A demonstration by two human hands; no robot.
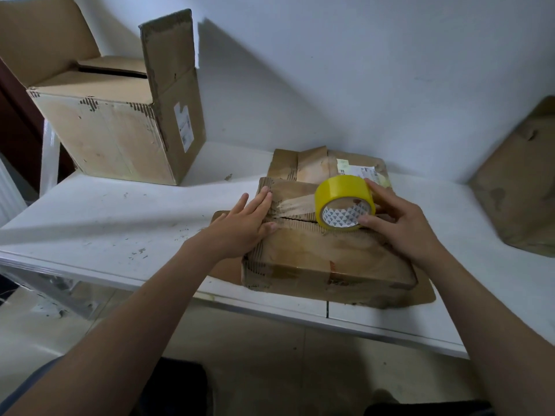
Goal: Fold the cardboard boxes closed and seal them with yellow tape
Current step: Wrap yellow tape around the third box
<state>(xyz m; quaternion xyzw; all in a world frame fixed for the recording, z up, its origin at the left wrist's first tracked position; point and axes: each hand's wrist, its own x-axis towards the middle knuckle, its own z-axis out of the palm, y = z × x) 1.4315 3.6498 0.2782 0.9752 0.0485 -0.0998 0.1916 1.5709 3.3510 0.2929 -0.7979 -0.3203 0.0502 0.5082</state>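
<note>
Two box flaps (315, 250), seam (300, 218) running left-right: your left grip (243, 223), released, presses the left end; right grip (399, 220) grasps tape roll (342, 187), core facing near.

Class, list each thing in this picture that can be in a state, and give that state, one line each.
small box: flaps folded shut, seam partly covered by tape.
tape roll: on edge on the small box, strip pulled out.
left hand: flat, pressing the tape end down.
right hand: grips the tape roll.
big box: upright, outer flaps standing open.
cardboard sheet: leaning against the wall.
</note>
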